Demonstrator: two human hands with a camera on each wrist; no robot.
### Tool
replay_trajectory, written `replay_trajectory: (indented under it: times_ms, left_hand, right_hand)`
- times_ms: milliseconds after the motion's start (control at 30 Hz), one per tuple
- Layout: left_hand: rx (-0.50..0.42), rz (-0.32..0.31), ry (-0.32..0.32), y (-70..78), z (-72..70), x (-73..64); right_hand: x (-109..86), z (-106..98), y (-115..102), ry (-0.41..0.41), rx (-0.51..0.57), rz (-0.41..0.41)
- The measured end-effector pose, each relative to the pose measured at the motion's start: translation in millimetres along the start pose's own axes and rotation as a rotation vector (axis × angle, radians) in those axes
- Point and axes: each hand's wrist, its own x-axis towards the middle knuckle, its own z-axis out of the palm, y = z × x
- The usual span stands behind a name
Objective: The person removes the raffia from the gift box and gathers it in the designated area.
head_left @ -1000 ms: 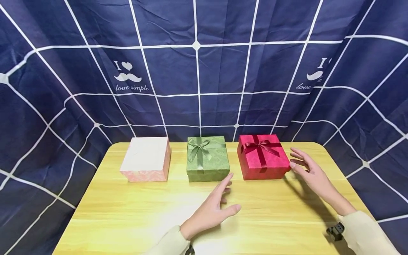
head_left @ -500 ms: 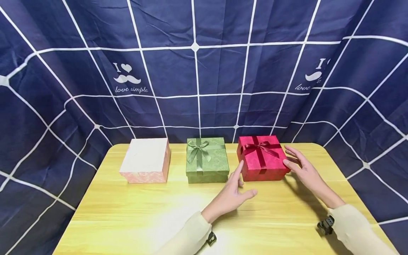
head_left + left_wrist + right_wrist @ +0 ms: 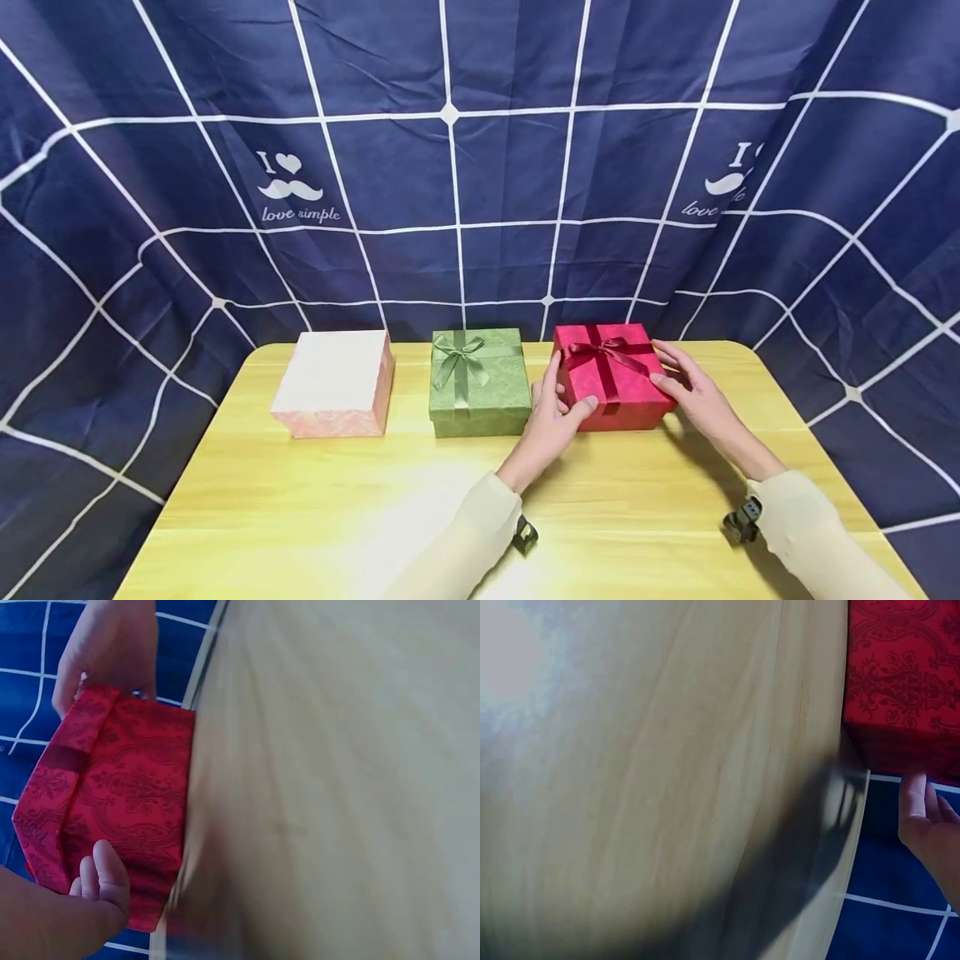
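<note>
A red gift box (image 3: pixel 613 375) with a dark red ribbon bow sits on the wooden table at the right of a row. My left hand (image 3: pixel 550 429) is at its near left corner, fingers along the left side and thumb by the front edge of the lid. On the opposite side is my right hand (image 3: pixel 697 400), its thumb at the lid's right edge and its fingers beside the right wall. The left wrist view shows the red box (image 3: pixel 135 772) between both hands. Fingertips of the right hand (image 3: pixel 930 817) come up to the box's side in the right wrist view.
A green box (image 3: pixel 480 392) with a green bow stands just left of my left hand. Farther left is a pink box (image 3: pixel 333 375) with a plain pale top. Behind the table (image 3: pixel 337 508) hangs a dark blue curtain (image 3: pixel 510 167) with white grid lines.
My left hand has moved right and forward, from in front of the green box to the red box's left corner. My right hand has moved slightly left, closer against the red box.
</note>
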Motion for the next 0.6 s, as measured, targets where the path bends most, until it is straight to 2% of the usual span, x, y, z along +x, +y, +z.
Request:
replay_trajectory:
  times_ms: [200,400,500,600]
  left_hand:
    - [-0.026,-0.013,0.051,4.8,4.4,13.0]
    - [-0.125,-0.042,0.168,7.2,18.3,31.2]
    - [-0.164,-0.049,0.228,7.8,22.4,38.2]
    - [-0.167,-0.050,0.260,8.1,23.0,41.1]
  right_hand:
    - [7.1,2.6,-1.4,-0.013,-0.014,0.017]
    - [11.8,-4.3,-1.0,-0.092,0.008,0.081]
    - [13.8,-7.2,0.1,-0.125,0.045,0.094]
    - [16.2,-8.4,2.5,-0.157,0.128,0.091]
